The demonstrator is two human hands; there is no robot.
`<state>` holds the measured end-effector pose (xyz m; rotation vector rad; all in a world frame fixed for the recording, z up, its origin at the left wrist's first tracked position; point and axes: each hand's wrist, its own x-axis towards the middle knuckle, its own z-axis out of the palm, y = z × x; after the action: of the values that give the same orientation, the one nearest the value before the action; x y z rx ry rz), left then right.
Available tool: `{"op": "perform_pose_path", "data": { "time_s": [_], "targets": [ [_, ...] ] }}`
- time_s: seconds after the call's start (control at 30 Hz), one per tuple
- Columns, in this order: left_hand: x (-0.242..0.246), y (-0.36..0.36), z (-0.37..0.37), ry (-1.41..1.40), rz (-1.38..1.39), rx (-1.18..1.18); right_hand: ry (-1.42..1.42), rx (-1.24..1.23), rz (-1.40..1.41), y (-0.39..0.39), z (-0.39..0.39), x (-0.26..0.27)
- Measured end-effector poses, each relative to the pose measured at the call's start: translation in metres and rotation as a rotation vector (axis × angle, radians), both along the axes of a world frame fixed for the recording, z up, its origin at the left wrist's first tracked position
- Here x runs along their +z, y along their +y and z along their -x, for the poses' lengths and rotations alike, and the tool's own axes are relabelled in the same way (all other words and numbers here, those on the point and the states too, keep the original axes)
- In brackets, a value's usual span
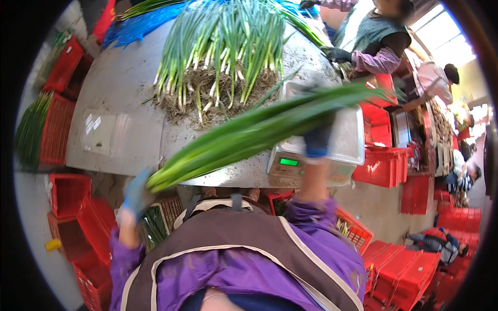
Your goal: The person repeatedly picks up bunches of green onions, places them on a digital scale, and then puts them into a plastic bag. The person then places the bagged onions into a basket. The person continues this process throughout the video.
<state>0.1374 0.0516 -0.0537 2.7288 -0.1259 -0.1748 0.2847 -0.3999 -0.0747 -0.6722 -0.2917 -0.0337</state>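
A bunch of green onions (241,134) slants across the front of the metal table (113,97), its leaves blurred. My left hand (138,194), in a grey-blue glove, is closed around the pale lower end. Under the leafy part is my right hand (320,136), in a dark glove with a blue cuff; the leaves hide much of it, and it seems to hold them up. That hand is above the steel pan (348,132) of a digital scale (286,165) with a lit green display. Farther back lies a broad pile of green onions (221,58), roots towards me.
Across the table, a co-worker's black-gloved hand (338,55) is at other onions (307,29). Blue plastic sheeting (146,25) covers the far left corner. Clear plastic (105,132) lies at left. Red crates stand at left (70,194) and right (383,165), with more stacked behind (404,268).
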Motion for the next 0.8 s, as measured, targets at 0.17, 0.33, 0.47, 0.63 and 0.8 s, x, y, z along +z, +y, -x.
{"op": "perform_pose_path", "data": {
  "time_s": [0.17, 0.33, 0.47, 0.63, 0.8],
  "targets": [
    [0.002, -0.195, -0.123, -0.066, 0.133, -0.502, 0.182, -0.610, 0.188, -0.260, 0.043, 0.041],
    [-0.015, -0.317, -0.190, -0.147, -0.103, -0.686, 0.532, -0.861, 0.148, -0.353, 0.054, 0.008],
    [-0.032, -0.321, -0.192, -0.162, -0.096, -0.611, 0.733, -0.725, -0.053, -0.359, 0.078, -0.047],
    [-0.044, -0.212, -0.218, -0.462, 0.460, -0.185, 0.898, -0.866, -0.384, -0.366, 0.173, -0.065],
    [-0.113, -0.042, -0.288, -0.209, 0.156, 0.503, 0.971, -1.006, -0.400, -0.341, 0.233, -0.088]
  ]
}}
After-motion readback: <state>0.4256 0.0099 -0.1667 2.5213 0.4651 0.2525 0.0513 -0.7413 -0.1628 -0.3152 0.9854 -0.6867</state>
